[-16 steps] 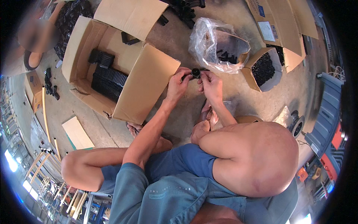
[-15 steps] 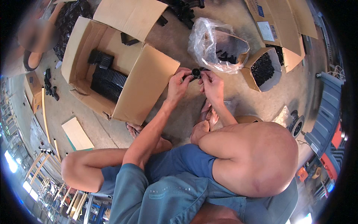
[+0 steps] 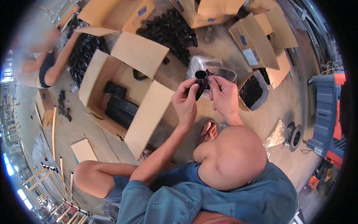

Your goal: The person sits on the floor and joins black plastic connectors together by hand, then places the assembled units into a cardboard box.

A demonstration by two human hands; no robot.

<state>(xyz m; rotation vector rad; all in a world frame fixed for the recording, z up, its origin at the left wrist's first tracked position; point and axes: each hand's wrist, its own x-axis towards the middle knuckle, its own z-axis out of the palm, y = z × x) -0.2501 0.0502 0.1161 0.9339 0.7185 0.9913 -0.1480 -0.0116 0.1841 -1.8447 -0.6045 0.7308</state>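
Between my two hands is a black plastic tube fitting (image 3: pixel 201 75), its round open end facing up. My left hand (image 3: pixel 186 99) is closed around its left side, thumb laid along the front. The fingertips of my right hand (image 3: pixel 225 95) pinch at the fitting's right edge, by a small dark piece that is too small to name. Just beyond my hands stands a clear plastic bag (image 3: pixel 203 63), partly hidden by them. An open cardboard box (image 3: pixel 146 115) with stacked black plastic parts (image 3: pixel 121 108) lies to the left of my left hand.
A carton of small black pieces (image 3: pixel 250 91) stands right of my right hand. Beyond lie a heap of black fittings (image 3: pixel 169 33) and more cartons (image 3: pixel 253 41). At far left another person (image 3: pixel 56 67) reaches toward a black pile. A blue-grey case (image 3: pixel 323 112) and a spool (image 3: pixel 295 136) are at right.
My hands and the fitting have come up closer to the view, and the fitting's open end shows larger. The view has shifted, showing more cartons and the other person's arms.
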